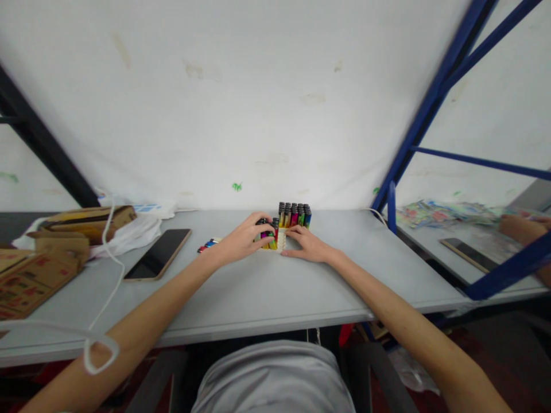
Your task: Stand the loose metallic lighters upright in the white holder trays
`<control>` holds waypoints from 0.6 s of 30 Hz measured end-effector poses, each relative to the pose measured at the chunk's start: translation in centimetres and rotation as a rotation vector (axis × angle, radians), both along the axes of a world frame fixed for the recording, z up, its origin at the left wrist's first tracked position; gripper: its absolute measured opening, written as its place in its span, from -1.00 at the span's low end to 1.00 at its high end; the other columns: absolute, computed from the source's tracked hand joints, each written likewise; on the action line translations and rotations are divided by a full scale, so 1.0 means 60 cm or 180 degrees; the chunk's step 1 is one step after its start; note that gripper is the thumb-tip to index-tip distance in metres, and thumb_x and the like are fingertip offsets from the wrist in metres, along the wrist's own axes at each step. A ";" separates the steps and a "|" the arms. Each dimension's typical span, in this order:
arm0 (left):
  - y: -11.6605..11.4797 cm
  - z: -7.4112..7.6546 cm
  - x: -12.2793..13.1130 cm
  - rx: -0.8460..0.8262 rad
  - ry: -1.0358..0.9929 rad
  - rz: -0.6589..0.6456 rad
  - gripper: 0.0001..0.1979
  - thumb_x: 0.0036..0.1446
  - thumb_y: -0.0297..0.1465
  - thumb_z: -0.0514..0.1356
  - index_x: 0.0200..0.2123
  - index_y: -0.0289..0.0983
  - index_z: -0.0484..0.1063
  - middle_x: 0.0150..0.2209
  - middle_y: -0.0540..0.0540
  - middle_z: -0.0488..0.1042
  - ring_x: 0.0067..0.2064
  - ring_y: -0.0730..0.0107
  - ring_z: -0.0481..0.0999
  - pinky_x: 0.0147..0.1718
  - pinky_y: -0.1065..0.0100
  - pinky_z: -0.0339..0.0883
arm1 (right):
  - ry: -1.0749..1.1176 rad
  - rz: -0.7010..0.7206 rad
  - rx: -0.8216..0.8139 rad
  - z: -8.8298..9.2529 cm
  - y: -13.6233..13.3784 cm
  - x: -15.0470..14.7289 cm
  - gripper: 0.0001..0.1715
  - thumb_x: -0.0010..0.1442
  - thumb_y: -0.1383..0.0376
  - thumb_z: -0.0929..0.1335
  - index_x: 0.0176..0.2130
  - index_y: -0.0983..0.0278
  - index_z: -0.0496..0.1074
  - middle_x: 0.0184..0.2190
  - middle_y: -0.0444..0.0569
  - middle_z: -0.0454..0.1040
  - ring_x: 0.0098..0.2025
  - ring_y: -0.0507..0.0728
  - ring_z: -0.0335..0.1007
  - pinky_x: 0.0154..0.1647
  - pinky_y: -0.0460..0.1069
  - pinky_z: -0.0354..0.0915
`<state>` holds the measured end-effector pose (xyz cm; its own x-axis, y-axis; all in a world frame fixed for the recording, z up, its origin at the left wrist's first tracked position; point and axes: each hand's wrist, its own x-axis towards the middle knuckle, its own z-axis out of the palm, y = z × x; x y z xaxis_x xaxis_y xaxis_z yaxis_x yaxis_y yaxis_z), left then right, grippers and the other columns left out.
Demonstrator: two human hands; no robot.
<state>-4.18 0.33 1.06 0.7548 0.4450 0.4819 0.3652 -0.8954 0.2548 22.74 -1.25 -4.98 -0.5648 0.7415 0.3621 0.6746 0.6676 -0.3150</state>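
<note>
Near the middle of the table, a small white slotted tray (pixel 281 238) sits between my two hands. Several colourful lighters (pixel 272 244) with black tops stand in its left part. My left hand (pixel 241 238) curls its thumb and fingers round these lighters, partly hiding them. At the tray's right end, my right hand (pixel 313 245) grips it between thumb and fingers. Just behind, a block of upright lighters (pixel 295 215) in yellow, pink, green and blue stands close to my right fingers. A few loose lighters (pixel 209 245), red and blue, lie left of my left hand.
A phone (pixel 158 255) lies on the grey table (pixel 275 292) at left, near opened cardboard boxes (pixel 43 269), white plastic and a white cable (pixel 116 261). A blue metal frame (pixel 424 109) rises at right. Beyond it are another person's hand (pixel 523 226), a phone (pixel 469 255) and colourful packets (pixel 447 213).
</note>
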 end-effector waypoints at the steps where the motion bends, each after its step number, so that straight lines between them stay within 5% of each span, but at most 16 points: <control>1: 0.001 0.002 0.001 0.0013 0.0033 -0.0028 -0.77 0.37 -0.28 0.15 -0.09 -0.23 0.56 0.11 -0.24 0.37 0.21 0.09 0.35 0.28 0.01 0.24 | 0.0000 0.0008 0.0002 0.000 0.000 0.000 -0.24 0.28 -0.11 0.42 0.24 0.31 0.39 0.11 0.21 0.39 0.17 0.33 0.35 0.27 0.27 0.30; 18: 0.013 -0.008 0.016 0.0119 0.0184 -0.0046 -0.71 0.38 -0.28 0.14 0.00 -0.21 0.61 0.21 -0.29 0.38 0.24 0.02 0.38 0.26 -0.03 0.26 | -0.0012 0.0008 -0.0001 -0.003 0.002 0.000 -0.23 0.29 -0.11 0.41 0.25 0.31 0.39 0.12 0.23 0.40 0.18 0.33 0.35 0.29 0.27 0.28</control>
